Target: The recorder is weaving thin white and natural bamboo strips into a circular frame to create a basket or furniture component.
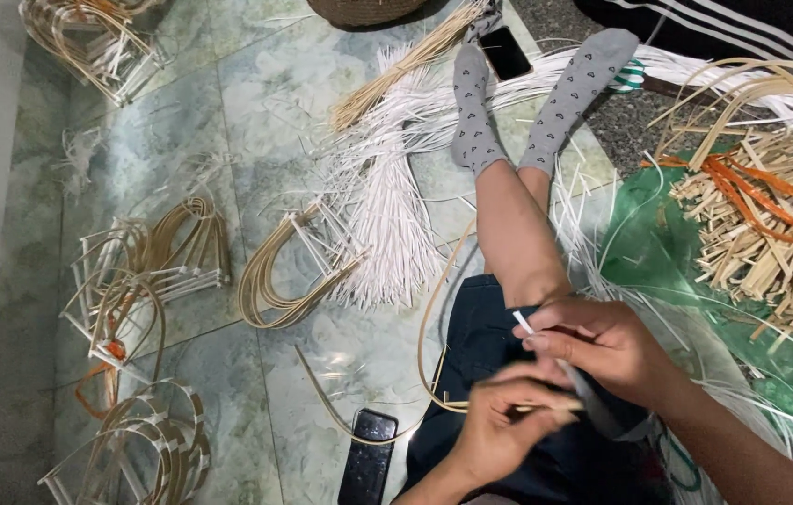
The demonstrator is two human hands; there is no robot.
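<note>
My left hand (499,425) pinches a thin tan cane strip (429,318) that curves up and around over my lap. Just above it, my right hand (602,346) grips a narrow white plastic strip (520,322) whose end pokes out past my fingers. Both hands meet over my dark shorts (480,346), fingers nearly touching. My legs stretch forward in grey patterned socks (476,112).
A bundle of white strips (387,215) lies fanned on the green tiled floor. Bent cane frames (148,262) lie at left. Cane offcuts and orange strips (771,215) pile on green sheeting at right. Two phones lie on the floor: one dark phone (368,458) by my hip, another phone (506,51) by my feet.
</note>
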